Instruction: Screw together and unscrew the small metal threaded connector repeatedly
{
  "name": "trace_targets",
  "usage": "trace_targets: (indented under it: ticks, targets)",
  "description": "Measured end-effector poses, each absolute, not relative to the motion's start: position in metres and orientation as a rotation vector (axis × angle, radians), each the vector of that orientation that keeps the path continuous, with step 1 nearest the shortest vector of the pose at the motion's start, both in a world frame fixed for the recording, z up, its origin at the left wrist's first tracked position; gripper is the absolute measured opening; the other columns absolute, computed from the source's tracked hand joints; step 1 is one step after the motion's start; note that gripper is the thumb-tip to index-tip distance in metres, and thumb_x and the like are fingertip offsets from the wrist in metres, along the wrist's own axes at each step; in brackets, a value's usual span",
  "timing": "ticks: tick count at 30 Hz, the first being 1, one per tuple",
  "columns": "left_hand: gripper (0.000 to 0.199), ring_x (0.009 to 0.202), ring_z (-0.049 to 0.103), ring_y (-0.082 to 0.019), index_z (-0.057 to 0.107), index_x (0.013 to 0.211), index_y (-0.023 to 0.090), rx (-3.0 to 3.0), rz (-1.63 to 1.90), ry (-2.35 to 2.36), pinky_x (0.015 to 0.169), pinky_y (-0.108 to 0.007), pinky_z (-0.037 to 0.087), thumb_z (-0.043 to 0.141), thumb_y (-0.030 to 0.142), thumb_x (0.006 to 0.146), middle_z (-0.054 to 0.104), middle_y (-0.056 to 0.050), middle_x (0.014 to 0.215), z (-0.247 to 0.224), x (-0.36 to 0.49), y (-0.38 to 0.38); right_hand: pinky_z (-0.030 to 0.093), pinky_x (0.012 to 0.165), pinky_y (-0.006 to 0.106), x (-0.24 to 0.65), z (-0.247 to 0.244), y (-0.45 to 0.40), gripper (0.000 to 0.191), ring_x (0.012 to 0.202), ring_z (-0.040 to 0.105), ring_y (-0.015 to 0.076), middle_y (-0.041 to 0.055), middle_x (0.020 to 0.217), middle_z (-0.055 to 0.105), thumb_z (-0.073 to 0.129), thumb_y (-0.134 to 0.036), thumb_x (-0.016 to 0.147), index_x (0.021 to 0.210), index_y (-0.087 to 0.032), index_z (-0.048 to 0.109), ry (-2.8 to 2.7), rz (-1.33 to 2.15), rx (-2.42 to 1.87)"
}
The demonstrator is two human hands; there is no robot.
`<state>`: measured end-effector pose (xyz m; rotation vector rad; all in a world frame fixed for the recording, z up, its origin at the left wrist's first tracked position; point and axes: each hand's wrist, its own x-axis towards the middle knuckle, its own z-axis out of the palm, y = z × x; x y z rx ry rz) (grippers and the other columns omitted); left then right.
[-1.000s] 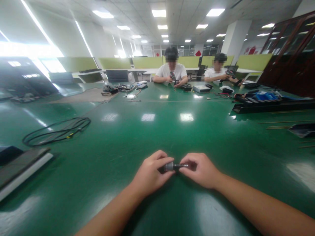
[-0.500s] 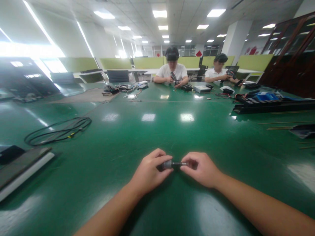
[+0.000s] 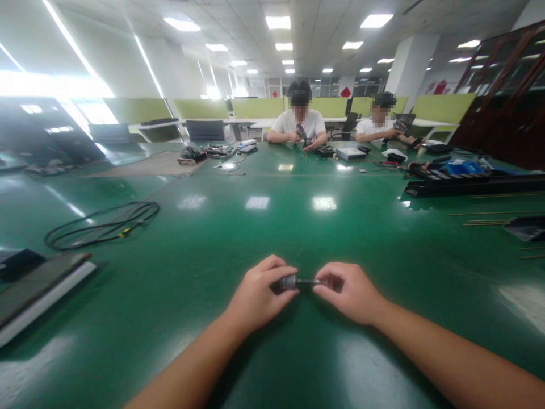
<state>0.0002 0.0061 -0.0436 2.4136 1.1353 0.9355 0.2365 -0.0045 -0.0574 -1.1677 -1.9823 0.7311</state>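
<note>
Front and centre at the green surface (image 3: 238,227), our left hand (image 3: 259,292) has its grip closed round a small grey cylinder (image 3: 289,282), and look, our right hand (image 3: 349,291) pinches the thin dark shaft (image 3: 304,282) that juts from it! Across to the right, blue packs (image 3: 464,167) show above a long black trough (image 3: 472,189); whether they lie in it or behind it, we can't tell.

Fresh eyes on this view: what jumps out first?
Front and center, low in the view: the left grip holds a grey-and-black cylinder, and the right grip has its fingertips at the far end of the thin dark shaft running from it. Next comes the glossy green table filling most of the lower view. On it, toward the left, lies a loose coil of black cable with a yellow spot.
</note>
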Motion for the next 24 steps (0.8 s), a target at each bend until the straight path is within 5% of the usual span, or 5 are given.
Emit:
trace_targets:
  ticks: [24]
  targets:
    - [0.029,0.085,0.064,-0.016,0.072,0.105,0.023,2.418,0.953,1.191,0.075,-0.026,0.054,0.074,0.016,0.076,0.065,-0.004,0.098,-0.0411,0.0001,0.0067,0.043,0.058,0.024,0.2369,-0.0589,-0.0029,0.005,0.061,0.058,0.0141,0.0008,0.069,0.067,0.070,-0.023,0.080,0.081,-0.018,0.072,-1.969,0.738,-1.196]
